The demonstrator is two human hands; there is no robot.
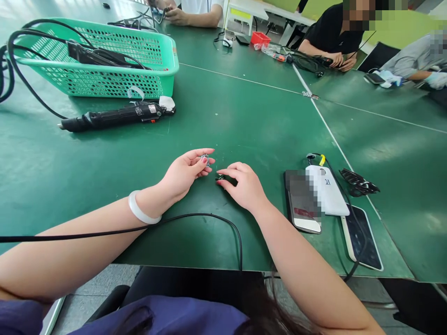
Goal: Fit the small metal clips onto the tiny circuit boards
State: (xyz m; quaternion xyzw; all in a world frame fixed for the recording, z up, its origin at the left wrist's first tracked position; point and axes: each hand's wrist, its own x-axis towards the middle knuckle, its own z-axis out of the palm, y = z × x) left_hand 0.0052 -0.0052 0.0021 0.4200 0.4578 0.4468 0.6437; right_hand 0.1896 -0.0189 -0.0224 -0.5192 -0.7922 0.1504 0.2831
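Note:
My left hand (186, 172), with a white band on its wrist, pinches a small silvery metal piece (207, 160) between thumb and fingers above the green table (216, 125). Close by on the right, my right hand (244, 186) has thumb and forefinger around a small black piece (220, 177) at the tabletop. The two hands are a short gap apart. Both pieces are too small to make out in detail.
A black electric screwdriver (115, 116) lies before a green basket (118, 79) at the upper left. Phones (363, 237), a white power bank (326, 188) and cables sit at the right. A black cable (195, 215) crosses my left forearm. Other people sit across the table.

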